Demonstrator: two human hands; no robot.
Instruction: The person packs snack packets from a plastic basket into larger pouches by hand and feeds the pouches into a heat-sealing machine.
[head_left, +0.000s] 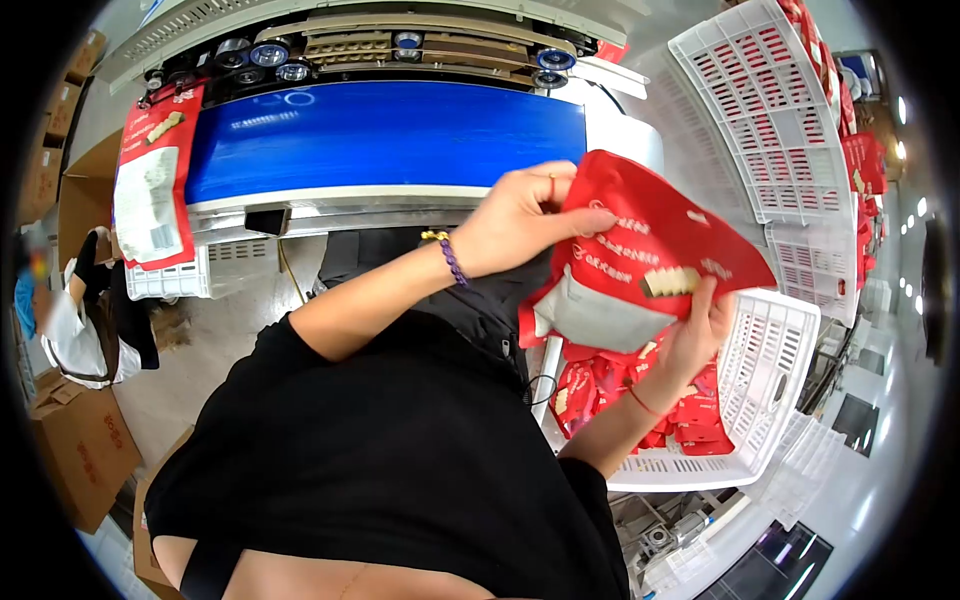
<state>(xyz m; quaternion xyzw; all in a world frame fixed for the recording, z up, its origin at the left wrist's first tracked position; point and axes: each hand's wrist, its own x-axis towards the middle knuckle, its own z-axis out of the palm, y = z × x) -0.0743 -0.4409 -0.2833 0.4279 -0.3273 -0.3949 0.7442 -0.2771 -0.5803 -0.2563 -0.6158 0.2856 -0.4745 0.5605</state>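
Both of my hands hold a red food pouch (625,270) with white print and a pale clear window, tilted in front of me. My left hand (525,215), with a purple bead bracelet at its wrist, pinches the pouch's upper left edge, thumb on the front. At the lower right edge, my right hand (697,335) grips the pouch with its thumb on the front; its other fingers are partly hidden. Below the pouch, a white plastic basket (785,370) contains several similar red pouches (700,415).
A blue conveyor belt (390,140) runs ahead under a roller mechanism (400,50). Another red pouch (155,185) hangs at its left end. White crates (760,110) with red pouches stand at right. Cardboard boxes (85,450) and another person (95,320) are at left.
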